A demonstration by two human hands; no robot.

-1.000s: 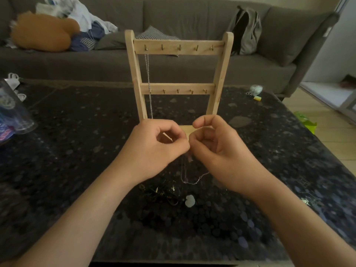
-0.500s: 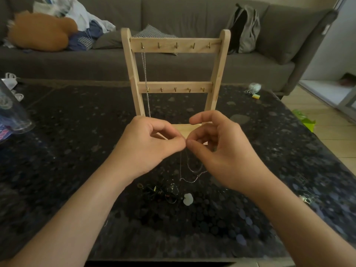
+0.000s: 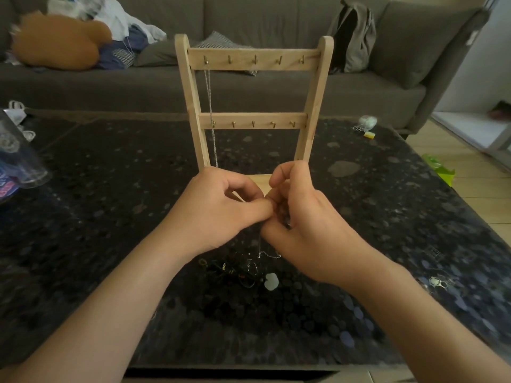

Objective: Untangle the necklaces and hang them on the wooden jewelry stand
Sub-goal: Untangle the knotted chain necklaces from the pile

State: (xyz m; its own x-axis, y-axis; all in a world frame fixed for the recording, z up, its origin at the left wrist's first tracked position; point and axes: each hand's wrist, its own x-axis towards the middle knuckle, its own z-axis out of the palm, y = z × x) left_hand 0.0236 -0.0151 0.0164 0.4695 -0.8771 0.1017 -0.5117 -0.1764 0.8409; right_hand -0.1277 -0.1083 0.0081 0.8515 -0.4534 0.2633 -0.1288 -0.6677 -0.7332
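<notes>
My left hand (image 3: 218, 208) and right hand (image 3: 307, 217) have closed in tighter just in front of the wooden jewelry stand (image 3: 254, 62), fingers of both pinching the thin silver chain (image 3: 269, 255), less of its loop showing now, so I judge it almost clear of the tangled necklaces (image 3: 237, 272) on the worktop (image 3: 110, 189).

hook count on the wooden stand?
10: five along the top bar, five along the lower bar. None look hidden; a chain hangs from the top-left hook.
</notes>
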